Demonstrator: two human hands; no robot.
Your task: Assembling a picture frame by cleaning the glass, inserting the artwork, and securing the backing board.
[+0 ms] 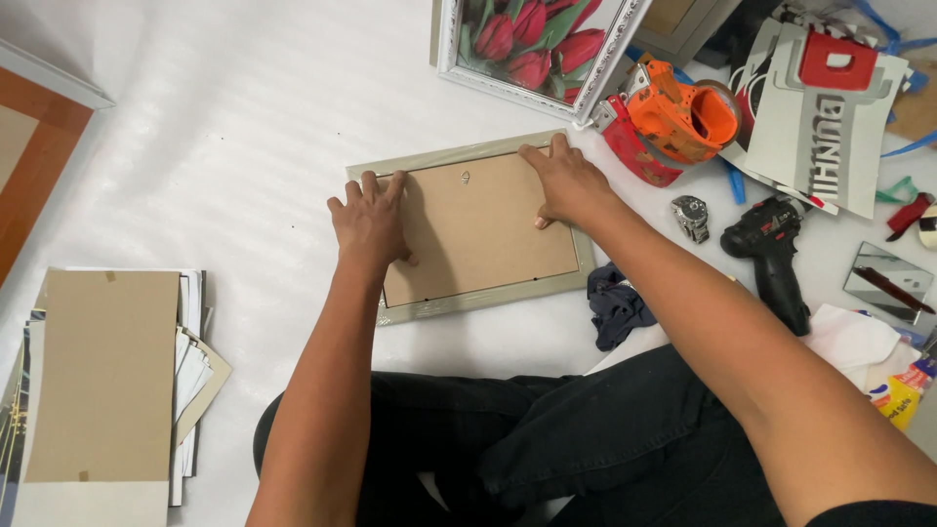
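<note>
1. The left hand (371, 222) lies flat and open, palm down, on the left end of a picture frame (488, 298) that rests face down on the white sheet (224, 146); its fingers spread over the frame's pale border and onto the brown backing board (478, 229), clasping nothing
2. The right hand (566, 181) presses flat on the frame's upper right corner, fingers stretched along the top edge, thumb on the backing board; it too is open and holds nothing
3. Between the two hands, near the top edge of the backing board, sits a small metal hanger (466, 178)
4. The frame lies slightly tilted, directly in front of the person's crossed legs in dark trousers (547, 439)
5. Just beyond the right hand stands a white ornate frame (595, 83) with a picture of red tulips
6. To the right of the right hand, near but not touching, lies an orange and red tape dispenser (673, 117)
7. Further right of it are a small metal object (691, 217) and a black cordless drill (766, 256), both well apart from the hand
8. Below the right wrist, just beside the frame's lower right corner, lies a dark crumpled cloth (615, 307)
9. Well to the left of the left hand, a stack of boards and sheets (107, 381) sits topped by a brown cardboard sheet
10. At the far upper left, a wooden frame corner (34, 146) shows at the picture's edge
</note>
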